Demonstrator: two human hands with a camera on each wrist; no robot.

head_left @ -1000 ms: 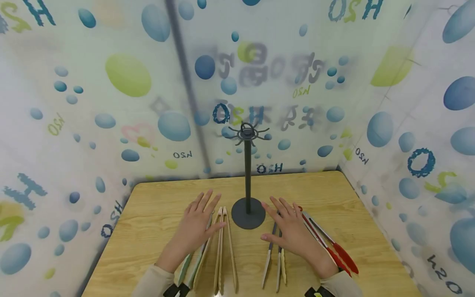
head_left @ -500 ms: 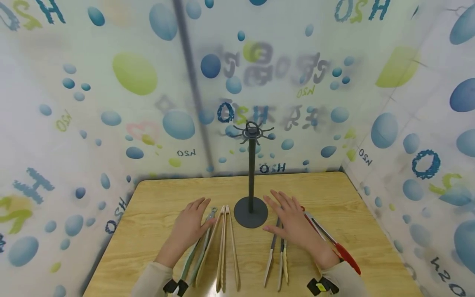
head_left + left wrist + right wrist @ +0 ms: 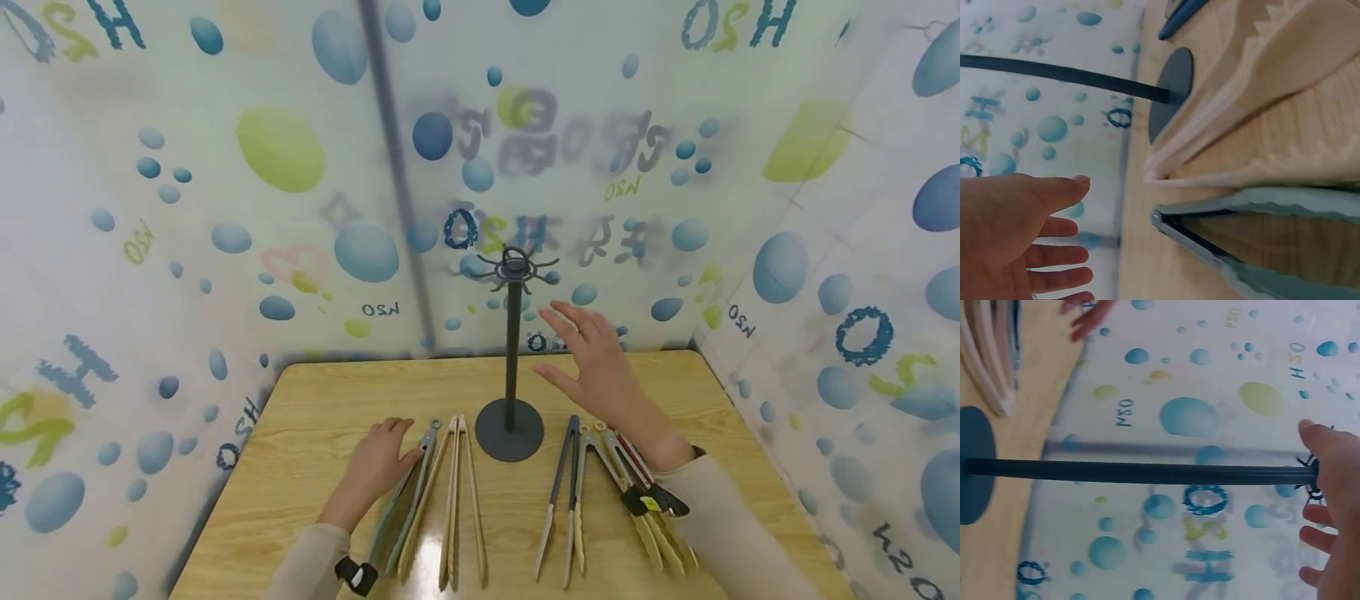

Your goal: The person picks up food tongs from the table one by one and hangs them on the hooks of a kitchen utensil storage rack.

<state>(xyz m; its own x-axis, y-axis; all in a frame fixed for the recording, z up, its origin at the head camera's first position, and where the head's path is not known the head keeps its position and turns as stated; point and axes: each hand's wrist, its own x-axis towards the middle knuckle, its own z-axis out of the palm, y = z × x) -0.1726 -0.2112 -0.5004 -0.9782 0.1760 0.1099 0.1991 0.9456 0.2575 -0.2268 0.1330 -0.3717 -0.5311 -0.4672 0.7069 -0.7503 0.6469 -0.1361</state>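
Observation:
A dark stand (image 3: 513, 358) rises from a round base, with a ring of hooks (image 3: 516, 268) at its top. My right hand (image 3: 600, 371) is raised beside the pole, below the hooks, its fingers spread and holding nothing. In the right wrist view, my right hand (image 3: 1341, 506) overlaps the hook ring. My left hand (image 3: 375, 462) hovers relaxed over the table's left side, near green tongs (image 3: 1260, 200), and holds nothing. Beige tongs (image 3: 453, 500) lie just right of the green ones. Blue-handled tongs (image 3: 558, 500) and yellow-tipped tongs (image 3: 656, 533) lie right of the stand.
The wooden table (image 3: 360, 383) is enclosed by white curtains (image 3: 187, 333) patterned with blue and green bubbles at the back and both sides. Red-and-silver tongs (image 3: 633, 454) are mostly hidden under my right forearm.
My right hand has risen from over the right-hand tongs to beside the upper pole. My left hand has drawn back slightly, its fingers less extended. The head view has shifted a little.

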